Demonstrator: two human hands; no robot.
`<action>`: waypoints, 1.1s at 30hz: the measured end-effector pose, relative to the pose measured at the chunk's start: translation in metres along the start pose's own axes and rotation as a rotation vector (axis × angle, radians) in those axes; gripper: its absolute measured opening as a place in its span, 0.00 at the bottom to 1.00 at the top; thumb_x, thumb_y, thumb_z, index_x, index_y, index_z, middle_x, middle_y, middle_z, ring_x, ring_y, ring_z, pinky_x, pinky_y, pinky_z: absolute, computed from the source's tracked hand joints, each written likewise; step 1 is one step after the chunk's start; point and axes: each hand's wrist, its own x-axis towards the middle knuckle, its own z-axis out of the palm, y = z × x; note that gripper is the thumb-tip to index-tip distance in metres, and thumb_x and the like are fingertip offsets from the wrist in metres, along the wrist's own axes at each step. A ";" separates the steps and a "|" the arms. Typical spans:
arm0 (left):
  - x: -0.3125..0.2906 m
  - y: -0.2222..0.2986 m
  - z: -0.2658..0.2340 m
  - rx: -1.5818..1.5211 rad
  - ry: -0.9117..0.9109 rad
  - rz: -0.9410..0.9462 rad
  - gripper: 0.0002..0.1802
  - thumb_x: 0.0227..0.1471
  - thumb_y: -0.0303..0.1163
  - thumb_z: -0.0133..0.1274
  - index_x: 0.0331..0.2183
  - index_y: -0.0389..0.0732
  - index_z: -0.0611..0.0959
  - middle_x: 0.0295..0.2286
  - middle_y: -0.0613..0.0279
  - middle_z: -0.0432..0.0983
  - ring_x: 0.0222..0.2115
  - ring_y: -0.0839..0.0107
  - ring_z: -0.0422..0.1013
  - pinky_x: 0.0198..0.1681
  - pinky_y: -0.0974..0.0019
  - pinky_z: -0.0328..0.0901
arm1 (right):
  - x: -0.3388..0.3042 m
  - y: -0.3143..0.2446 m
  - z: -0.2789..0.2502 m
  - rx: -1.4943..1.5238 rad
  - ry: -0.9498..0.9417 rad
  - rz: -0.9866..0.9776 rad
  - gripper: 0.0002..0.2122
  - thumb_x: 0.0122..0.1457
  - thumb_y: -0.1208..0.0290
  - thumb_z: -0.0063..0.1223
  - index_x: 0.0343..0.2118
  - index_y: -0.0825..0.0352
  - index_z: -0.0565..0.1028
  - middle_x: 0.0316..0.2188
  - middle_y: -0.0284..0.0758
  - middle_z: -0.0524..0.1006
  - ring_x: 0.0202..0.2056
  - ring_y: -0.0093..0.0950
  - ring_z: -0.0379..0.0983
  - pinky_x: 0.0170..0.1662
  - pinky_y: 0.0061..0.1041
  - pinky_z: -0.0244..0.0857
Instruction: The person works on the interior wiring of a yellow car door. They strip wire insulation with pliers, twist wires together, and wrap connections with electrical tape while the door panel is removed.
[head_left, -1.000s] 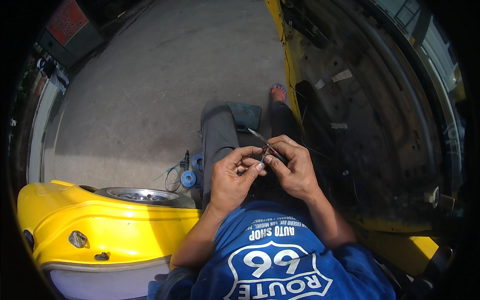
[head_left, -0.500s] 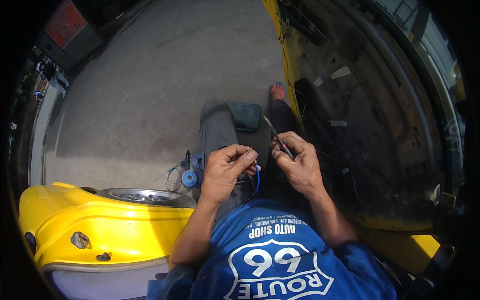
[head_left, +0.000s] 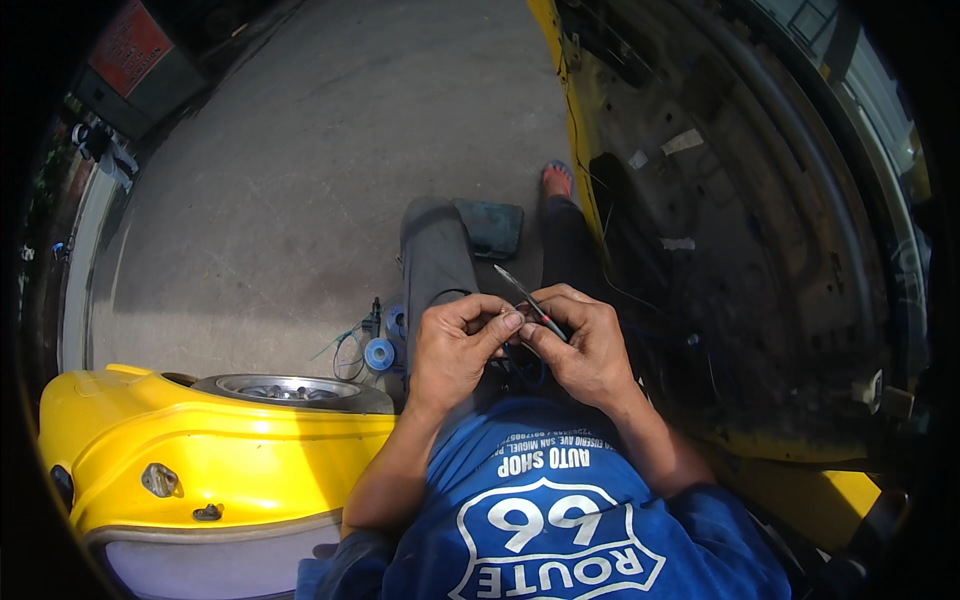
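Note:
My left hand (head_left: pixel 460 345) is closed, thumb and forefinger pinching the end of a thin wire in front of my lap. Right beside it, my right hand (head_left: pixel 588 342) has its fingertips against the left ones. In my right hand lies a slim, pointed metal tool (head_left: pixel 516 287) with a dark handle and a touch of red; its tip points away and to the left, past the fingers. What kind of tool it is does not show. A dark blue loop of wire (head_left: pixel 542 378) hangs in shadow below the hands. The fingers hide where the wire ends meet.
Left of me is a yellow car body part (head_left: pixel 250 450) with a wheel (head_left: pixel 275 390) behind it. A blue spool (head_left: pixel 379 354) and loose wires lie by my leg. A dark green case (head_left: pixel 488 228) sits beyond my knee. A dark, yellow-edged panel (head_left: pixel 740 250) stands at right.
Both hands have come together, the right moving left until the fingertips meet. The pointed tool has shifted left and nearer with it. The bright blue wire under the left hand is now mostly hidden.

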 end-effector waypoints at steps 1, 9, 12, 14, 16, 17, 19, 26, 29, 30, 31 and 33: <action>-0.001 0.000 0.000 0.020 -0.023 0.016 0.09 0.62 0.28 0.63 0.40 0.31 0.87 0.31 0.62 0.85 0.31 0.79 0.78 0.35 0.75 0.73 | 0.000 0.002 -0.001 0.022 -0.020 0.025 0.08 0.58 0.77 0.62 0.36 0.76 0.84 0.37 0.42 0.83 0.38 0.30 0.81 0.44 0.27 0.73; -0.006 -0.006 -0.001 0.009 -0.116 0.051 0.10 0.66 0.29 0.59 0.43 0.30 0.84 0.35 0.61 0.83 0.37 0.76 0.77 0.44 0.71 0.73 | -0.002 0.024 -0.004 0.498 -0.190 0.369 0.09 0.64 0.73 0.59 0.40 0.75 0.84 0.37 0.38 0.84 0.38 0.27 0.81 0.46 0.25 0.73; -0.005 -0.006 -0.002 -0.133 -0.116 0.070 0.09 0.67 0.27 0.57 0.42 0.30 0.85 0.33 0.61 0.84 0.35 0.77 0.77 0.41 0.72 0.73 | 0.000 0.029 -0.005 0.842 -0.254 0.536 0.12 0.69 0.69 0.58 0.45 0.74 0.82 0.39 0.37 0.84 0.40 0.24 0.81 0.48 0.24 0.76; -0.004 -0.005 -0.003 -0.075 -0.094 0.098 0.09 0.67 0.27 0.58 0.42 0.30 0.85 0.33 0.60 0.84 0.35 0.77 0.78 0.41 0.71 0.73 | -0.001 0.028 -0.005 0.816 -0.244 0.484 0.12 0.69 0.69 0.57 0.45 0.74 0.82 0.38 0.37 0.84 0.40 0.23 0.81 0.48 0.24 0.76; -0.005 -0.004 -0.003 -0.023 -0.064 0.109 0.10 0.66 0.28 0.59 0.42 0.30 0.86 0.34 0.59 0.84 0.34 0.76 0.79 0.40 0.72 0.74 | -0.002 0.026 -0.005 0.744 -0.209 0.454 0.12 0.69 0.69 0.58 0.44 0.74 0.82 0.39 0.38 0.84 0.40 0.24 0.81 0.49 0.25 0.76; -0.005 -0.004 -0.003 -0.005 -0.048 0.110 0.10 0.66 0.28 0.59 0.42 0.30 0.86 0.34 0.59 0.84 0.35 0.76 0.79 0.40 0.72 0.74 | -0.003 0.023 -0.005 0.701 -0.189 0.436 0.11 0.68 0.69 0.58 0.44 0.74 0.82 0.39 0.38 0.84 0.41 0.24 0.81 0.49 0.25 0.75; -0.004 -0.004 -0.003 0.005 -0.018 0.112 0.10 0.65 0.28 0.61 0.43 0.30 0.86 0.34 0.58 0.85 0.35 0.75 0.80 0.40 0.72 0.75 | -0.003 0.019 -0.005 0.523 -0.132 0.321 0.11 0.67 0.70 0.60 0.42 0.74 0.83 0.39 0.38 0.83 0.42 0.26 0.81 0.50 0.27 0.75; -0.003 -0.007 -0.001 0.012 0.000 0.103 0.10 0.62 0.26 0.63 0.43 0.33 0.88 0.35 0.59 0.85 0.35 0.75 0.81 0.40 0.72 0.75 | -0.004 0.010 -0.001 0.104 0.013 0.031 0.09 0.58 0.76 0.64 0.38 0.75 0.83 0.40 0.38 0.81 0.43 0.27 0.78 0.49 0.27 0.71; -0.004 -0.002 0.000 0.053 0.000 0.097 0.10 0.61 0.25 0.63 0.44 0.33 0.87 0.34 0.60 0.85 0.35 0.75 0.80 0.42 0.71 0.75 | -0.003 0.010 -0.003 0.033 -0.011 0.059 0.08 0.57 0.76 0.64 0.38 0.75 0.83 0.39 0.39 0.81 0.43 0.27 0.78 0.50 0.28 0.71; -0.005 0.001 0.000 0.082 -0.008 0.086 0.10 0.60 0.24 0.63 0.44 0.33 0.87 0.34 0.60 0.85 0.35 0.74 0.80 0.42 0.70 0.75 | -0.003 0.009 -0.005 0.012 -0.027 0.078 0.08 0.57 0.76 0.64 0.38 0.75 0.83 0.39 0.39 0.81 0.43 0.27 0.78 0.49 0.28 0.70; -0.004 0.004 -0.003 0.202 -0.051 0.166 0.10 0.59 0.24 0.64 0.44 0.33 0.87 0.33 0.60 0.85 0.35 0.73 0.80 0.41 0.69 0.75 | -0.002 0.009 -0.007 0.016 -0.039 0.079 0.08 0.57 0.76 0.64 0.37 0.75 0.83 0.39 0.39 0.82 0.43 0.27 0.78 0.49 0.29 0.70; 0.001 0.012 -0.013 0.467 -0.147 0.328 0.12 0.55 0.23 0.66 0.43 0.33 0.87 0.32 0.58 0.85 0.34 0.71 0.81 0.39 0.67 0.74 | -0.001 0.009 -0.012 0.012 -0.062 0.077 0.08 0.57 0.75 0.63 0.37 0.75 0.83 0.38 0.39 0.82 0.42 0.28 0.78 0.49 0.29 0.70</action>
